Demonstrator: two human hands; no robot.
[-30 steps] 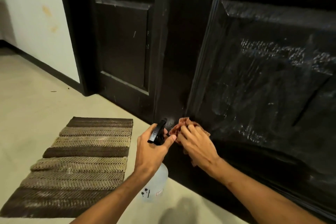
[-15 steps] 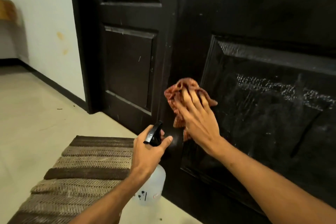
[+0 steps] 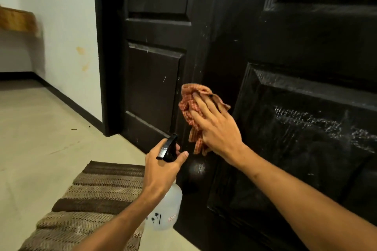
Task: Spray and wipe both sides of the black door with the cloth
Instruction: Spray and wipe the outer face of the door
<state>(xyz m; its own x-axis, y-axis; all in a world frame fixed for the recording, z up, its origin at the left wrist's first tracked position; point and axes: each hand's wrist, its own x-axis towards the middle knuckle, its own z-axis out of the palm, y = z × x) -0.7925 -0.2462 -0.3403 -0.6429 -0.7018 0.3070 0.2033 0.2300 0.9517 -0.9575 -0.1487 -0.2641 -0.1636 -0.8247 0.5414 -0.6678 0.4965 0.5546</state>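
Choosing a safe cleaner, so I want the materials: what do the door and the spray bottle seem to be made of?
Door: probably painted wood, semi-gloss black, with raised panels and pale scratches. Spray bottle: translucent whitish plastic body, glossy black plastic trigger head.

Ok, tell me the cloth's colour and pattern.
The cloth is orange-red with a pale checked pattern, seen in the head view.

The right hand (image 3: 216, 128) presses a red checked cloth (image 3: 190, 106) flat on the black door (image 3: 285, 36). Its fingers are straight. Just below and left of it, the left hand (image 3: 163, 167) grips a clear spray bottle (image 3: 166, 210) with a black trigger. Under that hand lies a striped brown mat (image 3: 95, 195).
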